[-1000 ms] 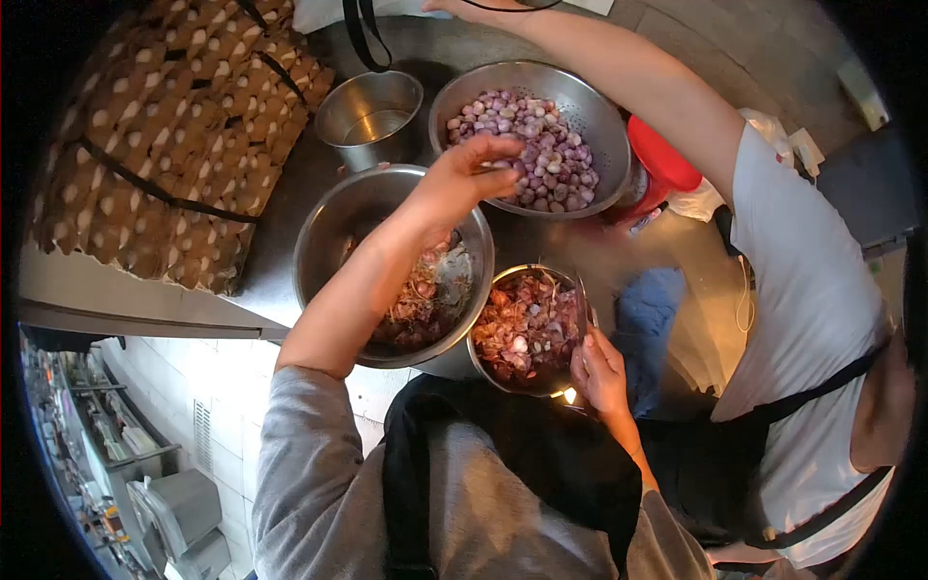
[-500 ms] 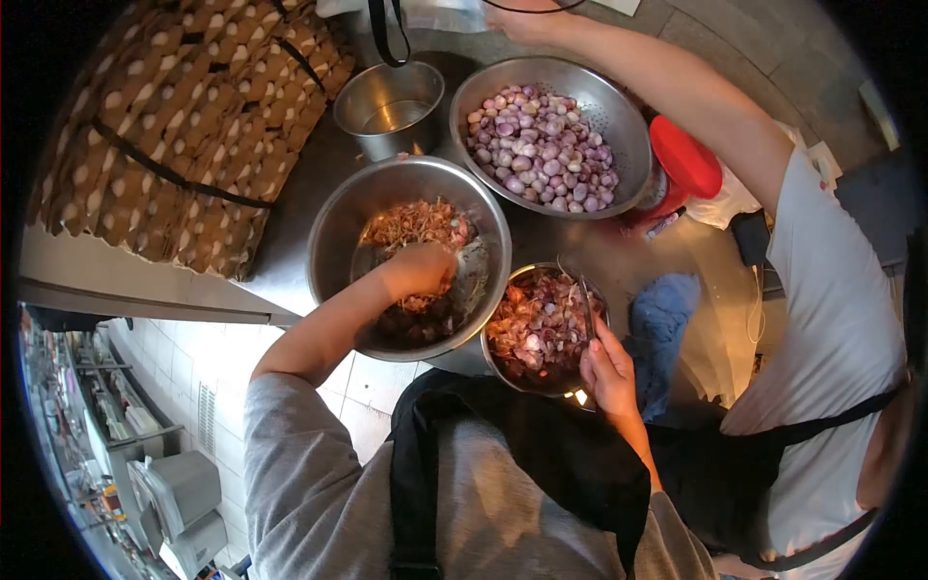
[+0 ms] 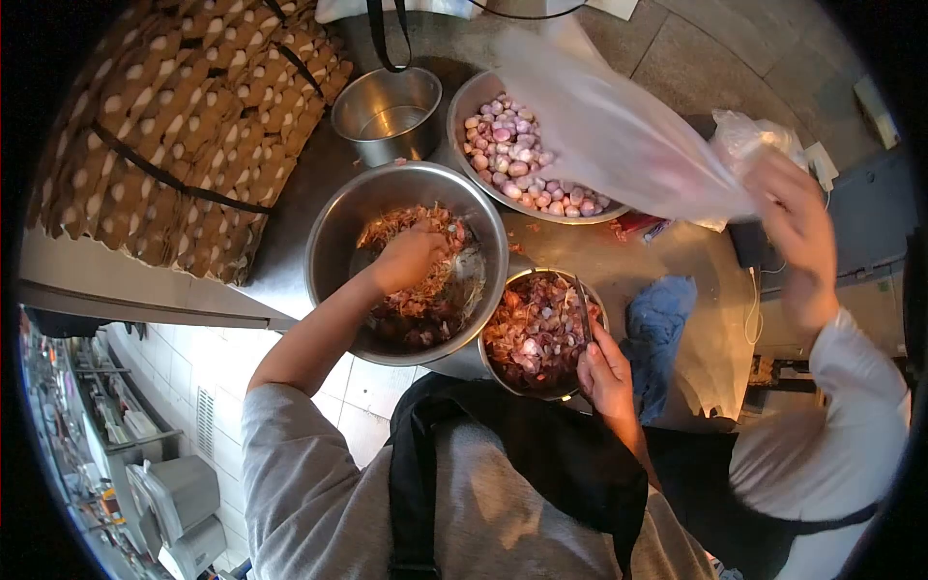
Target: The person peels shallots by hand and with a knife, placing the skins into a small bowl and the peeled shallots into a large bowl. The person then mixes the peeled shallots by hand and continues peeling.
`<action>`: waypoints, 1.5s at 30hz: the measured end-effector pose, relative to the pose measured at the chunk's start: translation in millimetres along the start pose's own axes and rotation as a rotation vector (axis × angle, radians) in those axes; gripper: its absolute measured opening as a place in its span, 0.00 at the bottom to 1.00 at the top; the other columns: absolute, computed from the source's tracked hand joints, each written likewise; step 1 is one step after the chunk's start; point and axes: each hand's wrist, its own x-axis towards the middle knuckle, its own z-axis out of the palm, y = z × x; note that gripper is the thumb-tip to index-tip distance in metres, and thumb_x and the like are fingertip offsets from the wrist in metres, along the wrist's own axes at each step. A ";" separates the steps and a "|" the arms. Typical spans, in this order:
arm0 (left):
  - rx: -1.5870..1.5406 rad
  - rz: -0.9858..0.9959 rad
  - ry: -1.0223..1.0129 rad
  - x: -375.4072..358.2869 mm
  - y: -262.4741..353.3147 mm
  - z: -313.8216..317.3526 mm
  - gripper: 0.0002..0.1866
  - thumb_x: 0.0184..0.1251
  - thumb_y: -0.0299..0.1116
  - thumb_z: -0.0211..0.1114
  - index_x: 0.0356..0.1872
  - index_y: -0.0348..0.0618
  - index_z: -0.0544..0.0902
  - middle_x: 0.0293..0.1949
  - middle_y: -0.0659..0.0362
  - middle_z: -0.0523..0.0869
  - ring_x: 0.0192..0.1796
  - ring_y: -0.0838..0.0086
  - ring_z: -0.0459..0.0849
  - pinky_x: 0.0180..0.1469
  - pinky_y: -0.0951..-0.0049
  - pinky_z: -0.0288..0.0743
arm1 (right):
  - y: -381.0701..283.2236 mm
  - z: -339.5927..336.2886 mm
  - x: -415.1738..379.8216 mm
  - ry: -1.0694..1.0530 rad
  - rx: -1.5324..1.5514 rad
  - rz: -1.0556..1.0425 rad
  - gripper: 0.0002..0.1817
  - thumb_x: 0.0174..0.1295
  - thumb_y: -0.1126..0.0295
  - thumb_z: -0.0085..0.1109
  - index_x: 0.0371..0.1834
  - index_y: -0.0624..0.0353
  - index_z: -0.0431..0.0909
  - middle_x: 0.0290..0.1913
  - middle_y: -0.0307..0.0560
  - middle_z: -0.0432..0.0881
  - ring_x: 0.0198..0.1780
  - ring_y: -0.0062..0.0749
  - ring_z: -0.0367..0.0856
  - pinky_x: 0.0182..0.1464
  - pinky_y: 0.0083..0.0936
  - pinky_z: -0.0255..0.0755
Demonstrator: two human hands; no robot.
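Observation:
My left hand point(image 3: 411, 256) is down in a large steel bowl point(image 3: 333, 222) of shallot skins and reddish shallots, fingers curled into the heap; what it grips is hidden. My right hand point(image 3: 604, 372) holds a small knife point(image 3: 583, 309) at the near right rim of a smaller steel bowl point(image 3: 483, 353), which is full of purple shallot pieces and skins. Beyond both bowls stands a steel colander point(image 3: 462, 101) of peeled pink shallots.
A co-worker's hand point(image 3: 797, 232) on the right swings a clear plastic bag point(image 3: 619, 135) over the colander. A small steel pot point(image 3: 387, 111) stands at the back. Strapped stacks of egg trays point(image 3: 164, 126) fill the left. A blue cloth point(image 3: 657, 324) lies on the steel table point(image 3: 628, 256).
My left hand came back from the colander into the large bowl. The co-worker drew their arm back and pulled a plastic bag over the colander. My right hand stayed put.

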 end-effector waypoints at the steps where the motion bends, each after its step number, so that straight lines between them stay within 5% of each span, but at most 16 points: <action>1: -0.115 -0.032 0.040 0.8 10.5 -9.4 0.12 0.51 0.29 0.63 0.37 0.41 0.74 0.33 0.52 0.78 0.40 0.61 0.77 0.40 0.68 0.71 | 0.6 -0.7 0.3 -0.007 0.003 0.000 0.23 0.65 0.69 0.39 0.64 0.63 0.54 0.16 0.31 0.59 0.16 0.15 0.54 0.19 0.13 0.49; 7: -1.097 -0.171 0.034 -5.7 73.8 -45.8 0.12 0.50 0.23 0.66 0.37 0.38 0.75 0.32 0.56 0.79 0.36 0.73 0.79 0.39 0.75 0.74 | -6.7 2.8 -1.8 -0.057 -0.005 -0.081 0.25 0.66 0.68 0.40 0.65 0.59 0.52 0.18 0.30 0.59 0.16 0.13 0.55 0.19 0.11 0.52; 9: -1.453 -0.187 -0.074 -13.7 98.1 -44.9 0.14 0.50 0.21 0.66 0.39 0.37 0.75 0.34 0.58 0.80 0.39 0.77 0.78 0.40 0.78 0.74 | -9.0 6.4 -1.0 -0.107 -0.020 -0.146 0.24 0.66 0.68 0.40 0.65 0.58 0.53 0.25 0.30 0.66 0.18 0.12 0.55 0.20 0.10 0.51; 15: -1.819 -0.375 -0.153 -25.0 158.6 -27.4 0.13 0.58 0.22 0.58 0.45 0.38 0.75 0.40 0.60 0.80 0.41 0.77 0.79 0.43 0.77 0.76 | -19.7 20.5 0.1 -0.189 -0.081 -0.138 0.24 0.66 0.66 0.40 0.64 0.60 0.56 0.49 0.35 0.70 0.22 0.11 0.56 0.24 0.08 0.53; 17: -1.888 -0.328 -0.119 -23.7 164.2 -17.3 0.11 0.58 0.22 0.58 0.43 0.39 0.76 0.38 0.61 0.79 0.40 0.78 0.79 0.43 0.78 0.77 | -19.0 18.9 -2.3 -0.136 -0.207 -0.115 0.24 0.65 0.65 0.42 0.63 0.62 0.56 0.56 0.44 0.68 0.39 0.21 0.70 0.41 0.14 0.63; 21: -1.914 -0.330 -0.071 -24.6 174.0 -10.9 0.07 0.58 0.22 0.58 0.38 0.40 0.76 0.35 0.62 0.79 0.38 0.79 0.79 0.41 0.78 0.77 | -13.6 16.3 -5.0 -0.096 -0.343 -0.222 0.24 0.64 0.67 0.43 0.62 0.64 0.56 0.61 0.55 0.63 0.64 0.35 0.58 0.63 0.25 0.49; 27: -1.789 -0.209 0.027 -25.5 181.4 -2.9 0.07 0.55 0.23 0.63 0.35 0.37 0.77 0.34 0.60 0.80 0.36 0.79 0.79 0.38 0.79 0.75 | -7.1 13.2 -5.6 -0.051 -0.367 -0.247 0.24 0.63 0.67 0.46 0.61 0.65 0.58 0.58 0.54 0.65 0.60 0.36 0.62 0.60 0.24 0.53; 32: -1.604 -0.189 0.050 -27.2 185.2 3.1 0.05 0.54 0.22 0.63 0.33 0.38 0.78 0.32 0.61 0.81 0.32 0.80 0.79 0.35 0.81 0.75 | -8.5 14.9 -4.5 -0.051 0.006 -0.046 0.21 0.63 0.66 0.47 0.57 0.61 0.59 0.36 0.43 0.72 0.30 0.21 0.71 0.32 0.14 0.65; 35: -1.565 -0.174 0.050 -28.9 188.4 5.5 0.07 0.55 0.24 0.63 0.35 0.37 0.78 0.32 0.61 0.81 0.31 0.82 0.78 0.34 0.83 0.73 | -11.1 19.4 0.9 -0.077 0.199 -0.090 0.17 0.64 0.66 0.46 0.53 0.57 0.58 0.26 0.35 0.64 0.20 0.13 0.57 0.20 0.10 0.52; 39: -1.487 -0.277 0.014 -28.7 193.4 4.4 0.09 0.58 0.25 0.60 0.40 0.37 0.78 0.34 0.61 0.81 0.33 0.81 0.79 0.34 0.82 0.74 | -11.7 13.3 4.6 -0.104 0.307 -0.024 0.14 0.65 0.65 0.44 0.50 0.54 0.57 0.21 0.34 0.61 0.18 0.15 0.57 0.18 0.11 0.51; 42: -1.649 -0.151 0.211 -22.8 195.5 23.2 0.11 0.60 0.26 0.59 0.43 0.37 0.77 0.38 0.60 0.80 0.37 0.81 0.78 0.35 0.83 0.74 | -15.8 16.8 4.9 -0.103 0.333 -0.012 0.12 0.65 0.65 0.43 0.49 0.52 0.57 0.18 0.34 0.59 0.17 0.15 0.56 0.17 0.12 0.50; 45: -1.740 -0.255 0.090 -23.7 191.6 21.9 0.11 0.60 0.26 0.58 0.44 0.38 0.76 0.40 0.60 0.79 0.41 0.80 0.77 0.38 0.81 0.74 | -16.2 22.7 4.3 -0.106 0.306 -0.019 0.11 0.65 0.64 0.42 0.48 0.50 0.57 0.17 0.34 0.58 0.16 0.15 0.55 0.17 0.12 0.49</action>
